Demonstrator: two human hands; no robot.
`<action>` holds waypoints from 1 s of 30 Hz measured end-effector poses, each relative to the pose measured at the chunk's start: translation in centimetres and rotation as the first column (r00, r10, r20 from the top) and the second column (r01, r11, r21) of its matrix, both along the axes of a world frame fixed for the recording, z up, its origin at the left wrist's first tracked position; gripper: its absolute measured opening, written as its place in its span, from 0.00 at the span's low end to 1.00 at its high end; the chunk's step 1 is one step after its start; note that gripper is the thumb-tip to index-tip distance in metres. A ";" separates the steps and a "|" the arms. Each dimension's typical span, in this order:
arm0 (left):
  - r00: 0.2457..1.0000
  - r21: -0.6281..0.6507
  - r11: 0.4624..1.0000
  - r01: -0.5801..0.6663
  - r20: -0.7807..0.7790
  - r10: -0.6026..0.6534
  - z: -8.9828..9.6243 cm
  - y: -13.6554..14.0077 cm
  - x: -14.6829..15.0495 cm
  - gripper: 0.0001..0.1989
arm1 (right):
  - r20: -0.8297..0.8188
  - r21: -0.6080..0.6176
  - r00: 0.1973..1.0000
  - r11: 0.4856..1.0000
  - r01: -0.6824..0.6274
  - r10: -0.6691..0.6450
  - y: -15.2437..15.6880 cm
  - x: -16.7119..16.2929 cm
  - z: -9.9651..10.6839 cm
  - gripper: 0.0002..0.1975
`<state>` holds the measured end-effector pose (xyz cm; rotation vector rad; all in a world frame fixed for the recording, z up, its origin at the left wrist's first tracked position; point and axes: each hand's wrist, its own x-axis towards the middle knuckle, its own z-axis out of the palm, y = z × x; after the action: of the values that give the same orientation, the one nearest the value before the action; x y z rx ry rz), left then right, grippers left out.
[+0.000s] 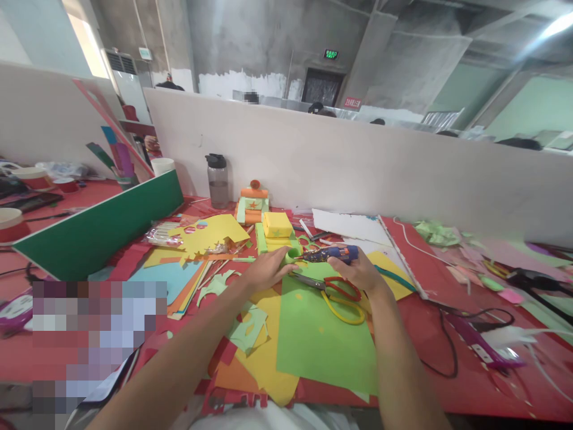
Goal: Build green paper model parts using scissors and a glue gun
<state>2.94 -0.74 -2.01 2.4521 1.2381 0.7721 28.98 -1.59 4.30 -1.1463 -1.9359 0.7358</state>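
Red table (pixel 474 394), strewn with paper scraps (pixel 248 328). The left hand (pixel 268 267) grasps a green roll (pixel 293 255) near the green sheet's (pixel 322 352) far edge; the right hand (pixel 358 272) grips a glue gun (pixel 320 255), tip at the roll's mouth. Pinching lightly should keep the paper round; keeping 2 wrists steady should help the bead run neatly.

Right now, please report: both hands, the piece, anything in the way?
Left hand holding green paper roll. Right hand gripping blue tool, tip near roll. Open-handled scissors lying close below.
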 end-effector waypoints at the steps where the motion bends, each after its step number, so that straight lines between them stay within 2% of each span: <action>1: 1.000 0.002 1.000 0.001 -0.001 -0.001 0.0 0.0 0.0 0.27 | 0.009 -0.004 1.000 1.000 -0.006 0.006 0.0 0.1 0.0 0.17; 12: 1.000 0.021 1.000 0.017 0.016 -0.017 0.0 0.1 0.0 0.24 | -0.015 -0.027 0.999 0.999 -0.033 0.032 0.2 1.1 0.0 0.16; 30: 1.000 0.010 1.000 0.012 0.006 -0.012 0.4 -0.2 -0.1 0.24 | 0.036 0.010 0.998 0.998 0.056 -0.057 0.3 1.3 0.2 0.19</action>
<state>2.88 -0.91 -1.64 2.4615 1.2192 0.7835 30.28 -1.32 4.46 -1.2113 -1.9266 0.6799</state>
